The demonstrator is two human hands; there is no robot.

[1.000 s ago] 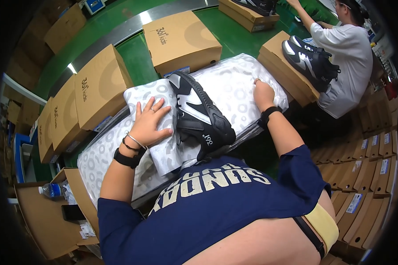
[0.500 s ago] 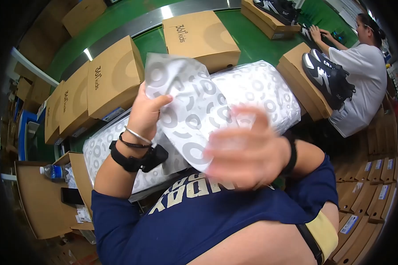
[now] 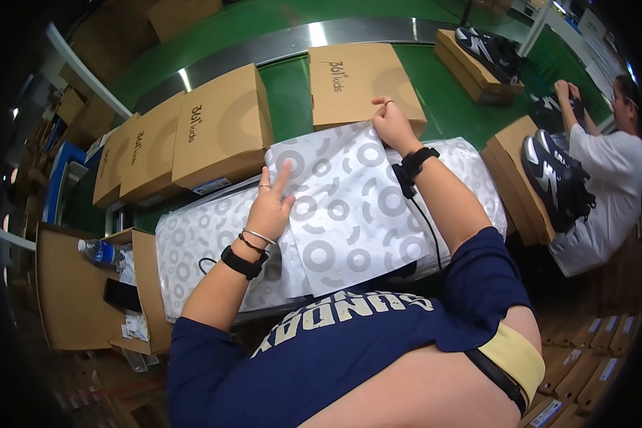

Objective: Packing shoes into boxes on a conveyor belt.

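1 sheet: L hand spread at its L edge, R hand pinching far R corner, prob. keeping it flat.

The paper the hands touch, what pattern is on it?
Grey rings and arcs on white paper, best in the head view.

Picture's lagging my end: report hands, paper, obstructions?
Left hand open, patterned paper beside it. Right hand at paper's far-right corner. Brown box just beyond.

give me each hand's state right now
Left hand: open, spread on the paper.
Right hand: curled at the paper's top edge; grip cannot be told.
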